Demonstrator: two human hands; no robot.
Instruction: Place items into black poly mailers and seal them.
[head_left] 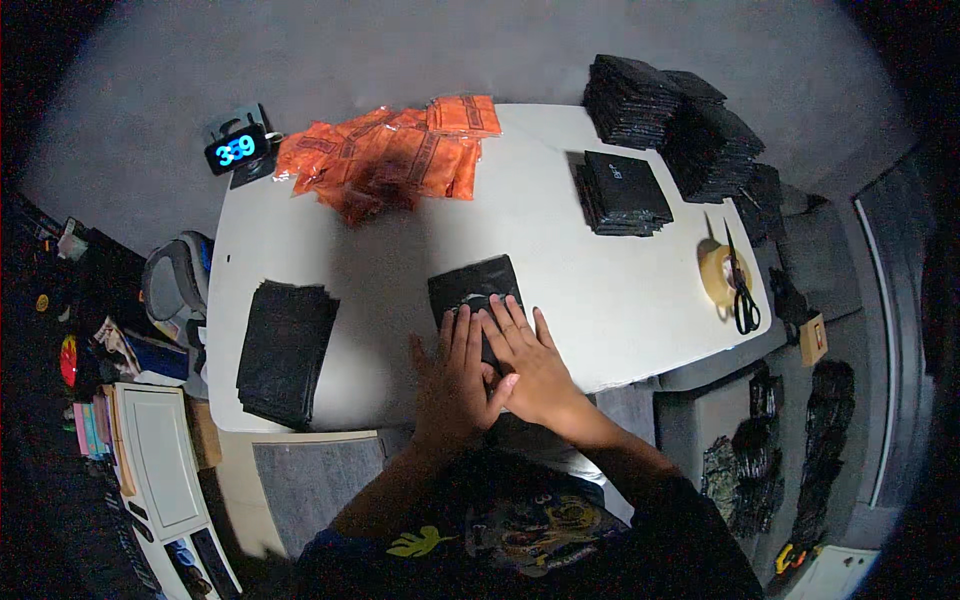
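Note:
A black plastic mailer bag (478, 282) lies flat at the near middle of the white table. Both of my hands rest on it, side by side and palms down. My left hand (455, 378) has its fingers stretched forward over the bag, with the thumb toward my other hand. Beside it, my right hand (532, 370) lies flat with its fingers a little apart. The bag's near part is covered by my hands. To the left is a stack of flat black bags (285, 355). A smaller pile of black packages (625, 192) sits at the far right.
Orange plastic-wrapped packets (400, 150) spread along the table's far edge. A lit phone (238, 152) stands at the far left corner. Tall stacks of black packages (632, 100) rise at the far right. Tape rolls (716, 275) and black scissors (744, 300) lie near the right edge.

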